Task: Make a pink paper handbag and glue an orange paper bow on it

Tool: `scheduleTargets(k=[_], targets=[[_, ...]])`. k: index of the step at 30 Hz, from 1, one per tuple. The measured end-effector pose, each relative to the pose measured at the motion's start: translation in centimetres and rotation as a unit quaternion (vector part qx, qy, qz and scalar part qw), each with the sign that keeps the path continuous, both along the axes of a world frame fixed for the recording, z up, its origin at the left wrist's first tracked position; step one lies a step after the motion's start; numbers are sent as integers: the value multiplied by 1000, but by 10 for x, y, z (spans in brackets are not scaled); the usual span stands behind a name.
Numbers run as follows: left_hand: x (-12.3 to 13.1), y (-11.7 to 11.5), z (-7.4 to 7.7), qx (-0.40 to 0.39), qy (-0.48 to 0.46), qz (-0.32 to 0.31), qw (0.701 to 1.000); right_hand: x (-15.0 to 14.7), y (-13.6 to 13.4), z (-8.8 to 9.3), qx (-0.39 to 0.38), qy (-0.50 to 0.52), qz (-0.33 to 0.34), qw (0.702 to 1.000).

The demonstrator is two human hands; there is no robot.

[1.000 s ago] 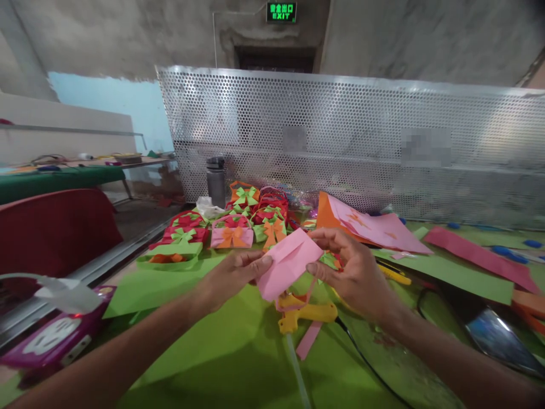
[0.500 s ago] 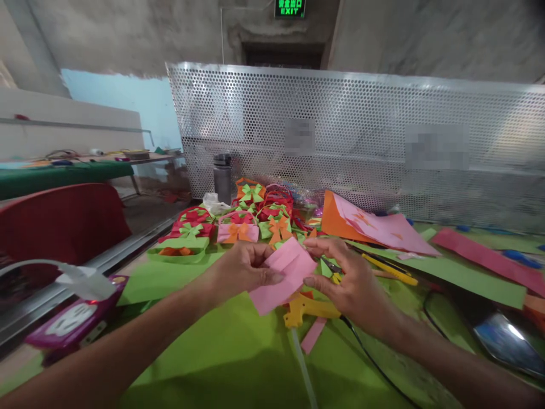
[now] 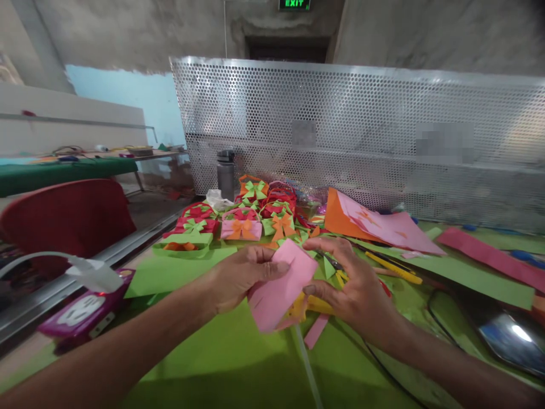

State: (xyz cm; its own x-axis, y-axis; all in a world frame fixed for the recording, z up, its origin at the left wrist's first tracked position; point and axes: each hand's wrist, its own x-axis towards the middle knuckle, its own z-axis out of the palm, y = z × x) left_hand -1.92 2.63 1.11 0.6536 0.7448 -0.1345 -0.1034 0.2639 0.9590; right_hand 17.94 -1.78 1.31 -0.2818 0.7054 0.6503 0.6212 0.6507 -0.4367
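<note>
My left hand [image 3: 242, 276] pinches a folded pink felt piece [image 3: 281, 289] between thumb and fingers, the thumb lying on top. The piece is tilted in the air above the green work surface. At its right corner is my right hand [image 3: 344, 278], thumb and index finger apart on either side of that corner; whether they press on it I cannot tell. Beneath the felt lies a yellow glue gun [image 3: 321, 305], partly covered, with a pale glue stick [image 3: 309, 363] reaching toward me. A narrow pink strip [image 3: 317, 330] rests beside it.
Small felt bags with bows [image 3: 241, 229] stand in several rows behind my hands. A grey bottle [image 3: 225, 175] is at the back. Right are pink and orange sheets [image 3: 383, 224], a yellow cutter [image 3: 395, 268] and a phone [image 3: 508, 335]. Left is a purple power strip [image 3: 87, 309].
The pink felt has turned so its lower end tips toward me and covers more of the glue gun. My left thumb has shifted up slightly along it. The view has shifted slightly.
</note>
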Motion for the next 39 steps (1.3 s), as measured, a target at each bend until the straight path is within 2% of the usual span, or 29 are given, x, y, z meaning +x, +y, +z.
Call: scheduleTargets(k=[7, 18, 22, 30, 39], targets=[[5, -6, 5, -21, -15, 14, 1000, -2, -3, 1, -5, 3, -9, 1000], [8, -8, -1, -48, -58, -17, 997, -2, -2, 0, -42, 16, -12, 999], [9, -8, -3, -48, -81, -3, 996, -4, -4, 1, -47, 9, -6, 999], [5, -8, 5, -29, -70, -7, 997, -1, -1, 2, -97, 51, 13, 994], [5, -9, 6, -25, -57, -14, 998, -4, -3, 6, -131, 80, 20, 988]])
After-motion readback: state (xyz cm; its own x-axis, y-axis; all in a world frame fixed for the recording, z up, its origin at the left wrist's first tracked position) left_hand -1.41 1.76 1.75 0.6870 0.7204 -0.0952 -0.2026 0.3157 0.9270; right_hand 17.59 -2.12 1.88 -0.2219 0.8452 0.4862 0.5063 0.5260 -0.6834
